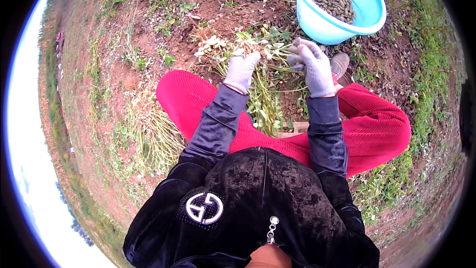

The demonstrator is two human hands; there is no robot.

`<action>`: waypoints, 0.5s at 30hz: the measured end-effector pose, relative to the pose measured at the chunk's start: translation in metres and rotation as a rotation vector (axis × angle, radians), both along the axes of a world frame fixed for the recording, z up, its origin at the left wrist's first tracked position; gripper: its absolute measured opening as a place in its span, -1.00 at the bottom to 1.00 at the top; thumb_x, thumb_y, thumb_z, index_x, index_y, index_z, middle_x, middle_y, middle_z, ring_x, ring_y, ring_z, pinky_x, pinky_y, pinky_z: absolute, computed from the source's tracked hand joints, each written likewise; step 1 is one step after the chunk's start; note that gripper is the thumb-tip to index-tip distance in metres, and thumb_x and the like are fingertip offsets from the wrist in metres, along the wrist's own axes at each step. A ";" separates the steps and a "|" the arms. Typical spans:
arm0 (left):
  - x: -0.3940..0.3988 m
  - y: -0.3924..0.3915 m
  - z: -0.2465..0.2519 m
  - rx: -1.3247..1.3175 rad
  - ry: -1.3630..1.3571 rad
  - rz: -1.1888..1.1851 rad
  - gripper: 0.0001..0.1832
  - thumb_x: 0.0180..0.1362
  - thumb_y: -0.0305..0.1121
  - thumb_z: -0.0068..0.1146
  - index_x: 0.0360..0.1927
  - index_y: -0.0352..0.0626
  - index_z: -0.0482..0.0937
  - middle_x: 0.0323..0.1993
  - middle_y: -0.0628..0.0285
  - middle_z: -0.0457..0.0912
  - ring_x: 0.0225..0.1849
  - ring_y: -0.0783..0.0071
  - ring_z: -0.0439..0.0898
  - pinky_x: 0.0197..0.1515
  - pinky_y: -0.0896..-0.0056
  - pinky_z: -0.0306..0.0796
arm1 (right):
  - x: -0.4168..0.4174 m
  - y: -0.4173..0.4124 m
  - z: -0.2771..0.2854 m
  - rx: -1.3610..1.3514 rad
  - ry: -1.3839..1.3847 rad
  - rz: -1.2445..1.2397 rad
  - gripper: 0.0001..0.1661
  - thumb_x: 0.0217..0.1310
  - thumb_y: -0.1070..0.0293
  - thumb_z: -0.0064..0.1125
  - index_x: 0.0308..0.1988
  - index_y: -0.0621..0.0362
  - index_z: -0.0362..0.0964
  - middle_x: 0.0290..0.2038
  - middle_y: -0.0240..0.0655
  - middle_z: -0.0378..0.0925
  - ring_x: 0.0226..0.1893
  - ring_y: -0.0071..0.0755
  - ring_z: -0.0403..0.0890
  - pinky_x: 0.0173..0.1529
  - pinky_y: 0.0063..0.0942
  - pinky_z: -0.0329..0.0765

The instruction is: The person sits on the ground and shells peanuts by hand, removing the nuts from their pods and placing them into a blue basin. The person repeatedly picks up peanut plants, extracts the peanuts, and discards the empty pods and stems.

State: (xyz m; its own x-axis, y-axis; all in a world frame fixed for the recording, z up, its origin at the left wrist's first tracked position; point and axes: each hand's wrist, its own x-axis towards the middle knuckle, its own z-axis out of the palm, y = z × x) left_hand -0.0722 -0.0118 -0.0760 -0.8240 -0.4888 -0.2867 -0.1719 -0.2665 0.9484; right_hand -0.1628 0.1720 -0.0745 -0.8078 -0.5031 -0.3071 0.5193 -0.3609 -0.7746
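My left hand [242, 70], in a pale knit work glove, grips the roots of pulled peanut plants [223, 50] in front of my knees. Cream-coloured peanut pods [211, 47] cluster just left of that hand. My right hand [309, 61], gloved the same way, is at the right edge of the plants with its fingers curled; whether anything is between them cannot be told. Beyond it stands a light blue plastic tub [310, 26] with a layer of peanuts in their shells [335, 6] on its bottom. Leafy stems [266, 100] lie between my legs.
To the left, a heap of peanut plants [154, 134] lies on reddish soil. A low wooden thing [293, 128], possibly a stool, shows between my thighs. My shoe [339, 64] is close to the tub. Green weeds [433, 93] grow along the right side.
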 end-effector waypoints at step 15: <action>-0.007 0.010 -0.005 -1.272 -0.173 -0.013 -0.57 0.05 -0.25 0.09 -0.11 -0.38 0.35 -0.35 -0.12 0.54 -0.30 -0.06 0.56 -0.24 0.13 0.44 | 0.060 -0.003 0.056 0.015 0.141 0.261 -0.61 0.07 0.56 -0.13 -0.03 0.21 0.26 -0.47 -0.36 0.45 -0.65 -0.67 0.41 -0.59 -0.71 0.37</action>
State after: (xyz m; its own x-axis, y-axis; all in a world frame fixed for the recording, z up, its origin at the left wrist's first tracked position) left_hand -0.0790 -0.0018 -0.0814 -0.8296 -0.4885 0.2706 -0.3136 0.8085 0.4980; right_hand -0.1028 0.1686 -0.0190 -0.6868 -0.6958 -0.2099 0.4799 -0.2172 -0.8500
